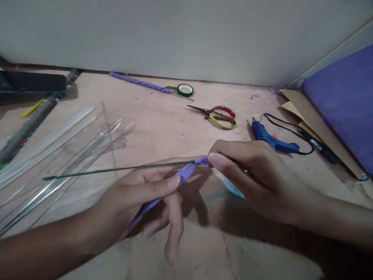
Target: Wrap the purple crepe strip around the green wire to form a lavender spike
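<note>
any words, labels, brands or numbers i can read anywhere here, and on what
None can be read.
Glue gun: no legible brand or label.
Tape roll: plain green, no print visible.
Scissors: no marking visible.
Dark object at far left: too dim to show any text.
Purple strip and green wire, held between the left hand and right hand: unmarked.

Two bare forearms, seemingly sleeveless, short-nailed fingers (173, 181).

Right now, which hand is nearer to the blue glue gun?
Right. The right hand is just in front of the glue gun; the left hand is farther left, holding purple strip.
</note>
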`<state>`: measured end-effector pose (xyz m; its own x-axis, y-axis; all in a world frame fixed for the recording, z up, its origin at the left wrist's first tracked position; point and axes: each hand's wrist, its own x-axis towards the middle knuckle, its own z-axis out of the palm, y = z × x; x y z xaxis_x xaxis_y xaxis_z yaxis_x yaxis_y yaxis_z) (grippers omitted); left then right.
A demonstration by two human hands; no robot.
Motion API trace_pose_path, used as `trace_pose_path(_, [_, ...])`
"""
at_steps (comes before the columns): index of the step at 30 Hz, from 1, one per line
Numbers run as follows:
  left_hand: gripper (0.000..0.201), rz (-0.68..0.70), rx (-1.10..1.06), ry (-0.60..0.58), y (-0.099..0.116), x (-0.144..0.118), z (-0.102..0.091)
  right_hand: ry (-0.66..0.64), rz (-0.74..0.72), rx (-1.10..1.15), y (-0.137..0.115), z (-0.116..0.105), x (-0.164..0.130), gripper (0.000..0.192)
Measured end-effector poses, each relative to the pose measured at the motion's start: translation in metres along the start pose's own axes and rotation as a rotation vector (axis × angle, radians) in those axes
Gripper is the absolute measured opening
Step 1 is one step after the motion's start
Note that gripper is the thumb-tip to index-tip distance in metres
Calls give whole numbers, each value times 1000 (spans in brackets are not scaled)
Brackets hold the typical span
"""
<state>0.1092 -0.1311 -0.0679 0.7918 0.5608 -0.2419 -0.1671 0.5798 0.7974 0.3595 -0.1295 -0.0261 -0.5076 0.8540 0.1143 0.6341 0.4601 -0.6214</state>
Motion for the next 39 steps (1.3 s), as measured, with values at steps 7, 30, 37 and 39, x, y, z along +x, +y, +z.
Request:
trace_pose_path(7, [56, -16, -14, 17, 4, -1, 2, 136, -42, -59, 4, 6, 0, 42])
trace_pose_path(30, [59, -42, -11, 11, 2, 0, 4, 173, 4, -148, 4, 9, 1, 41])
trace_pose_path(37, [64, -53, -15, 35, 2, -1, 4, 198, -5, -123, 4, 9, 0, 34])
trace_pose_path(39, [64, -54, -15, 36, 2, -1, 4, 200, -7, -128, 6, 9, 0, 33])
